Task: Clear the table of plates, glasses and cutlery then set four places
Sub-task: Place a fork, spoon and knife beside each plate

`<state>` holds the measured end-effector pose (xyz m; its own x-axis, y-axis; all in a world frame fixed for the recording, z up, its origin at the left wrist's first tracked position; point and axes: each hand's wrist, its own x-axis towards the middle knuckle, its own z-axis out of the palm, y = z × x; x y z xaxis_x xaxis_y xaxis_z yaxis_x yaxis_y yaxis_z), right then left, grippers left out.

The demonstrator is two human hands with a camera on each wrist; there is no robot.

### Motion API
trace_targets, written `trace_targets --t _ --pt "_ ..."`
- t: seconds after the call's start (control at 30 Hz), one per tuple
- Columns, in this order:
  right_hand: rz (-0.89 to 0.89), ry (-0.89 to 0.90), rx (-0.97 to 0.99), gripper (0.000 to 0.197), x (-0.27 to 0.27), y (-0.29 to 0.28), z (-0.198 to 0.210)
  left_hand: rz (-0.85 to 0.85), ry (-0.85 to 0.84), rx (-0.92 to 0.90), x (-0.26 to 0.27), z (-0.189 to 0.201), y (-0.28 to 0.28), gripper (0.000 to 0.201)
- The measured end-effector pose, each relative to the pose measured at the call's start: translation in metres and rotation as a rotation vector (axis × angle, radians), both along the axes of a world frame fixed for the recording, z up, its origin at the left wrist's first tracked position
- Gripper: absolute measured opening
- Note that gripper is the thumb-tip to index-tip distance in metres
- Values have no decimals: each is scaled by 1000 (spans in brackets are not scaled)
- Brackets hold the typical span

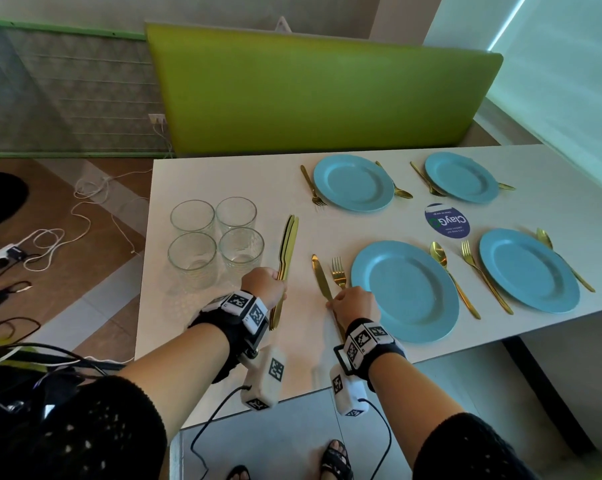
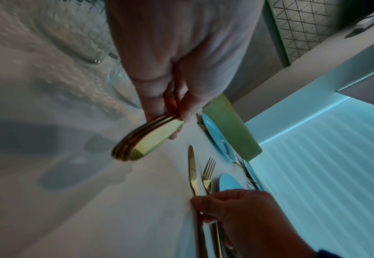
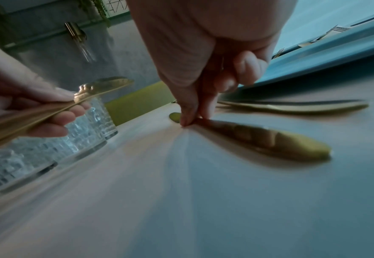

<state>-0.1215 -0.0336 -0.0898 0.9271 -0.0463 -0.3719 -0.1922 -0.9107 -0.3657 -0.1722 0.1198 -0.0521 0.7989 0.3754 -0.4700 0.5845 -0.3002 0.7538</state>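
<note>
Several blue plates lie on the white table (image 1: 223,323), the nearest one (image 1: 405,291) right in front of me. My left hand (image 1: 275,282) (image 2: 175,111) grips a bundle of gold knives (image 1: 289,237) (image 2: 146,141) by the handles, lifted off the table beside the glasses (image 1: 216,237). My right hand (image 1: 337,301) (image 3: 192,118) pinches a single gold knife (image 1: 320,278) (image 2: 192,172) (image 3: 269,139) that lies flat on the table. This knife sits just left of a gold fork (image 1: 338,271) (image 2: 208,174) next to the nearest plate.
Each of the other plates (image 1: 529,270) (image 1: 354,182) (image 1: 461,177) has a gold fork and spoon beside it. A round blue sticker (image 1: 447,221) marks the table between them. A green bench back (image 1: 320,98) stands behind. Cables (image 1: 50,237) trail over the floor at left.
</note>
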Motion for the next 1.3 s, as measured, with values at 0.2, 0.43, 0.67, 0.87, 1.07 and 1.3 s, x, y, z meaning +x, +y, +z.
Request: trace_targets --t 0.2,0.43,0.67,0.87,1.07,1.3 --pt "-14 -15 11 19 7 1 -1 -20 -16 -1 1 -5 0 11" --pt "-16 -24 5 19 9 -2 -2 -39 -18 -2 1 -10 1 14" --pt "-12 -33 -6 21 10 -4 -3 -47 -15 6 -3 -15 2 19" --pt "-57 -66 73 18 14 -15 10 -61 -36 -3 -3 -13 -2 13" --pt "-104 -150 214 41 24 -49 42 -108 -28 18 -1 -2 -16 18" --pt "-33 -29 332 39 0 -62 49 -218 -30 5 10 13 -63 21"
